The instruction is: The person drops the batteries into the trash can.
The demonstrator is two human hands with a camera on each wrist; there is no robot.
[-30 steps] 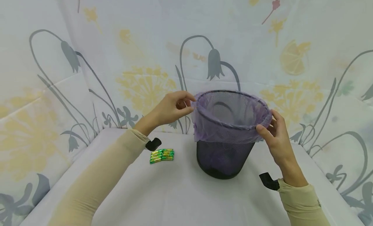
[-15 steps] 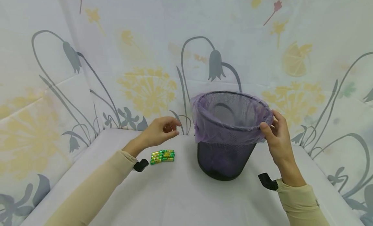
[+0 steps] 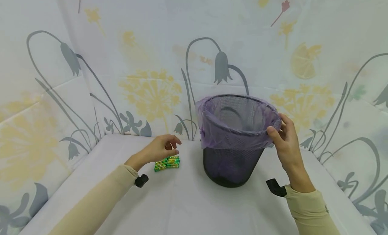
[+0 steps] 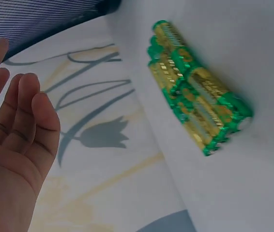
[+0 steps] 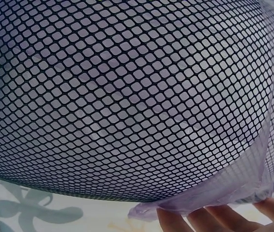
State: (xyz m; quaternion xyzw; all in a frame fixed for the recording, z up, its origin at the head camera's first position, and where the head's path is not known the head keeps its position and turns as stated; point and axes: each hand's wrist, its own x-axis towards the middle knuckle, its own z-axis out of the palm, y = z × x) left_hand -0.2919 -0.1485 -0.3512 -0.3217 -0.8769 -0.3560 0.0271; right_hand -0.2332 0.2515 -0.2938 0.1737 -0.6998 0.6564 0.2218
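A black mesh wastebasket [image 3: 233, 167] stands right of centre on the white surface in the head view. Its top is lined with a thin purple bin bag [image 3: 231, 138], folded down over the rim. My right hand [image 3: 286, 145] grips the lined rim on the right side, thumb in front. In the right wrist view its fingertips [image 5: 219, 217] touch the bag's hanging edge beside the mesh. My left hand [image 3: 157, 149] holds nothing, fingers loosely bent, over the far side of the batteries [image 3: 167, 165]. Several green and gold batteries lie side by side in two rows, left of the wastebasket.
A white cloth [image 3: 188, 208] covers the surface. Pale fabric walls [image 3: 151, 43] with grey and yellow flower prints enclose it at the back and both sides. Black wrist-worn devices [image 3: 276, 188] sit at both sleeve cuffs.
My left hand has come away from the bag at the left rim and moved down and left to the batteries. My right hand keeps its hold on the rim.
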